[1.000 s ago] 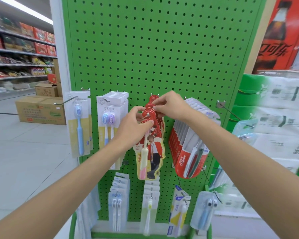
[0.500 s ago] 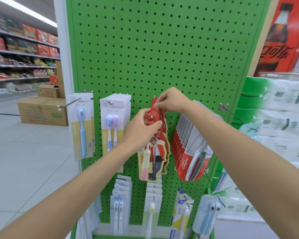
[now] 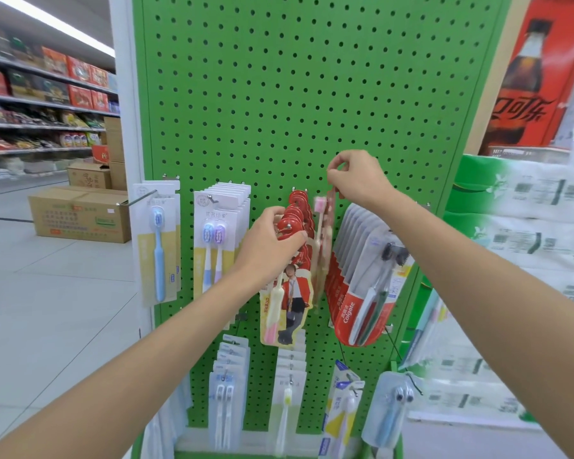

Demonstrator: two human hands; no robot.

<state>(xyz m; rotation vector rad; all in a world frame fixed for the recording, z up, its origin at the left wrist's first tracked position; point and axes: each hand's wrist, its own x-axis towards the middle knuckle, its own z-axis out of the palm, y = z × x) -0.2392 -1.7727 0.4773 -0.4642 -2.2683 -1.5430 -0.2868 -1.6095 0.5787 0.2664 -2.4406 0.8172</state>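
While the left hand [image 3: 266, 246] curls its fingers round the red-topped toothbrush cards [image 3: 295, 296] hanging on their peg, the right hand [image 3: 358, 182] pinches one pink-headed toothbrush card [image 3: 325, 236] by its top edge, at one o'clock from the stack and just beside the Colgate packs [image 3: 355, 293]. It looks light, thin and bendy, with a slick blister. The stiffer top by the hang hole seems the place to hold it.
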